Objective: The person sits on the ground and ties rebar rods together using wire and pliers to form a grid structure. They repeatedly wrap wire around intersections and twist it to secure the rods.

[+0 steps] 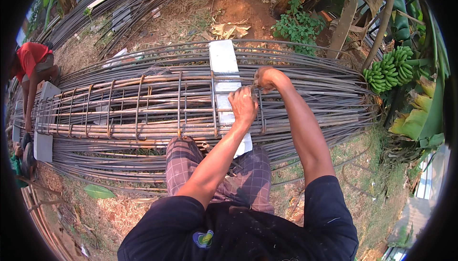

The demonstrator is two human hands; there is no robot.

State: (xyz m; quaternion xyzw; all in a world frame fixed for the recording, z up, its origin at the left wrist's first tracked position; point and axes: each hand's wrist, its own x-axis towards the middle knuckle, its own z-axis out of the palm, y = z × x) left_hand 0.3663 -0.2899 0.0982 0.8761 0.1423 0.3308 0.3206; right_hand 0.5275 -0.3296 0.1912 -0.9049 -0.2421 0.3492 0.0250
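A long cage of rusty steel bars (157, 102) with square stirrups (179, 103) along it lies across the view in front of my knees. At its right part my left hand (244, 106) is closed at the upper bars, beside a stirrup (261, 115). My right hand (269, 78) is closed just above and to the right, its wrist bent and its fingers turned toward the left hand. The two hands nearly meet; what their fingers grip between them is hidden. A white board (224, 58) passes under the cage by my left hand.
Many loose steel bars (324, 103) lie beneath and around the cage. Another white block (44, 147) supports its left end, where a person in a red shirt (34, 60) bends down. Green bananas (391, 70) hang at the right; more bars (138, 3) lie farther back.
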